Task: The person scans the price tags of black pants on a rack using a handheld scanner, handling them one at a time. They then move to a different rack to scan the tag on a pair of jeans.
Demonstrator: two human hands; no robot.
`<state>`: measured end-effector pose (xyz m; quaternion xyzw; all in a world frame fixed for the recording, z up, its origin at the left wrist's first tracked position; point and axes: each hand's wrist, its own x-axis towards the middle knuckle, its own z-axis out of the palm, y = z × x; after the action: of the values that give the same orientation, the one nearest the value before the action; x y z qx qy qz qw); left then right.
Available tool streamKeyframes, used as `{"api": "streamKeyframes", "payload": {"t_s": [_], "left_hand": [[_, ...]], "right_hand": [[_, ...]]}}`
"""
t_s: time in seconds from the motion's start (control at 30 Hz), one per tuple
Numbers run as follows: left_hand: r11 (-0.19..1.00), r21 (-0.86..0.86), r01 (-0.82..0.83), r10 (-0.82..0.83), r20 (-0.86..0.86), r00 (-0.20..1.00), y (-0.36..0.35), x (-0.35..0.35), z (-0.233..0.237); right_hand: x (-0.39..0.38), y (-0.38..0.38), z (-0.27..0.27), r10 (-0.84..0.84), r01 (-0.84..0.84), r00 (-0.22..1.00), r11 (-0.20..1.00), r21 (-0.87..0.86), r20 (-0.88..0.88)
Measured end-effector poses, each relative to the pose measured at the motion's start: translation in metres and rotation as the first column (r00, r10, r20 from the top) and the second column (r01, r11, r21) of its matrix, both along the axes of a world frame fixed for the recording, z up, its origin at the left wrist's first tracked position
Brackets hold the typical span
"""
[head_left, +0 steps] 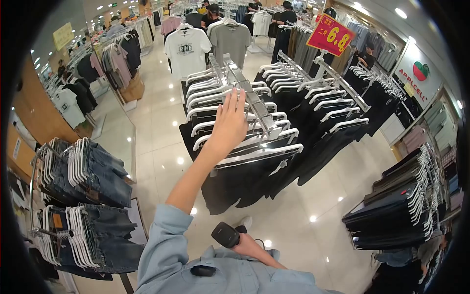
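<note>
My left hand [230,121] reaches forward over a chrome clothes rack [254,100], fingers stretched out at the rail and the hangers beside it. White hangers [264,156] line both sides of this rack, with black garments [230,186] hanging from them. Low in front of my body, my right hand [248,246] is wrapped round a black handheld device that looks like a barcode scanner [225,234]. Its rounded head points away from me to the left. Part of the right hand's grip is hidden behind the device.
Denim shorts [105,220] hang on a rack at the left, near a mirror [105,112]. T-shirts [187,49] face me at the rack's far end. More dark garments [387,215] hang at the right. A red price sign [330,34] stands above the neighbouring rack. Several people are farther back.
</note>
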<state>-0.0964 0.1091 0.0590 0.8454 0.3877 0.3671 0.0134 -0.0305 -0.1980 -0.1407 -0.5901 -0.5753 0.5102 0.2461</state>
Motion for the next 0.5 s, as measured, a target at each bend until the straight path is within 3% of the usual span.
{"api": "streamKeyframes", "payload": {"t_s": [0.13, 0.2, 0.4, 0.5], "left_hand": [[0.991, 0.046, 0.123, -0.125, 0.049, 0.991, -0.028, 0.008, 0.01], [0.984, 0.044, 0.171, -0.171, -0.016, 0.985, -0.036, 0.011, 0.013], [0.975, 0.02, 0.223, -0.224, 0.033, 0.974, -0.047, 0.011, 0.016], [0.957, 0.075, 0.282, -0.276, -0.082, 0.958, -0.057, 0.013, 0.016]], "right_hand": [[-0.003, -0.006, -0.015, 0.009, -0.009, 1.0, 1.0, 0.025, -0.015], [-0.003, -0.011, -0.018, 0.01, -0.009, 1.0, 0.999, 0.032, -0.026], [-0.002, -0.018, -0.003, 0.054, -0.054, 0.999, 0.998, 0.016, -0.004], [-0.002, -0.021, -0.004, 0.052, -0.052, 0.999, 0.998, 0.032, 0.0]]}}
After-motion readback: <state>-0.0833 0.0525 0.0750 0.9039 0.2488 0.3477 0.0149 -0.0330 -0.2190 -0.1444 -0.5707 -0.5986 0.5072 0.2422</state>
